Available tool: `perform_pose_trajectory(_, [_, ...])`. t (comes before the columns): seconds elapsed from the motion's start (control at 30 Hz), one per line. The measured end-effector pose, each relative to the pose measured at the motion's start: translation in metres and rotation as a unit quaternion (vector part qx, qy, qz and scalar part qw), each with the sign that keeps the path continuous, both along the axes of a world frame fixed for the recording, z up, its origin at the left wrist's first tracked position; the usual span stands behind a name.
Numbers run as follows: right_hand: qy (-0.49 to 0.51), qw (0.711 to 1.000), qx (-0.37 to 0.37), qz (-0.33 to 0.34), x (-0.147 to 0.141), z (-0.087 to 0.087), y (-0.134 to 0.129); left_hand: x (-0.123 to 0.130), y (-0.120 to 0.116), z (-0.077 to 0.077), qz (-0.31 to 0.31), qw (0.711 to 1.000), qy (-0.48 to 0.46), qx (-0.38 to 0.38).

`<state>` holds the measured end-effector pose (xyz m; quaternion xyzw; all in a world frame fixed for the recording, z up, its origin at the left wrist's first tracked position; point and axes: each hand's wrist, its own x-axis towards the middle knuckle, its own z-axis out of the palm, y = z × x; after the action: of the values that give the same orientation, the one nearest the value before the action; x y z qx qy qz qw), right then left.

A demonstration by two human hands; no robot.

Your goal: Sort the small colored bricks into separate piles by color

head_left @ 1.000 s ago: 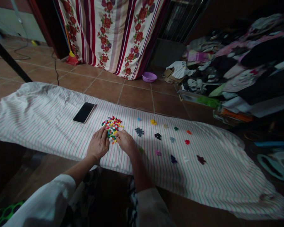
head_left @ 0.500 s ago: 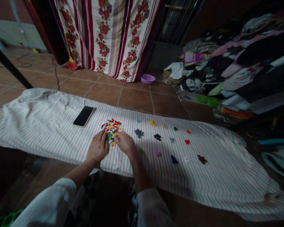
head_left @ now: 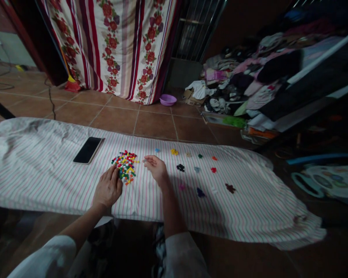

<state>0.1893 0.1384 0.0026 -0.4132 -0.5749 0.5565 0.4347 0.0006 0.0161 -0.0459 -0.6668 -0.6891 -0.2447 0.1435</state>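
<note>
A heap of small mixed-colour pieces [head_left: 126,164] lies on the striped cloth [head_left: 139,200]. My left hand [head_left: 108,187] rests at the heap's lower left edge, fingers spread flat and touching it. Right of the heap, my right hand [head_left: 156,168] pinches a small greyish piece [head_left: 145,160] at its fingertips, just above the cloth. Beyond it are small one-colour groups: yellow pieces [head_left: 174,152], black pieces [head_left: 180,167], grey pieces [head_left: 197,169], red pieces [head_left: 213,170], dark blue pieces [head_left: 200,192] and brown pieces [head_left: 230,188]. My right hand hides part of the sorted area.
A phone [head_left: 88,150] lies on the cloth left of the heap. Behind the cloth, a purple basin [head_left: 168,100] stands on the tiled floor by a flowered curtain [head_left: 118,50]. Clothes [head_left: 249,73] are piled at the back right.
My right hand has moved away from the heap to the right, with a small piece between its fingertips. My left hand stays at the heap. The camera view has shifted to the right.
</note>
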Motion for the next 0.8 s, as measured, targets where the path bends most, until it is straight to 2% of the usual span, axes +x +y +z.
perform_pose_trajectory(0.17, [-0.005,0.997,0.029,-0.070,0.028,-0.002,0.009,-0.002,0.000,0.000,-0.009,1.000,0.010,0.000])
perform_pose_trajectory(0.3, [-0.038,0.987,0.070,-0.140,0.064,-0.003,0.018,-0.004,0.000,0.001,-0.020,0.999,0.034,0.011])
perform_pose_trajectory(0.43, [-0.134,0.949,0.124,-0.257,0.116,-0.002,0.025,-0.005,0.000,0.001,-0.014,0.999,0.044,0.009])
perform_pose_trajectory(0.57, [-0.173,0.913,0.126,-0.346,0.163,-0.004,0.025,-0.006,0.000,-0.001,-0.016,0.999,0.043,-0.003])
perform_pose_trajectory(0.7, [-0.198,0.877,0.118,-0.422,0.195,-0.010,0.020,-0.008,0.000,-0.004,-0.018,0.999,0.035,-0.002])
perform_pose_trajectory(0.8, [-0.214,0.868,0.113,-0.434,0.209,-0.014,0.018,-0.009,0.000,-0.005,-0.030,0.999,0.025,0.007])
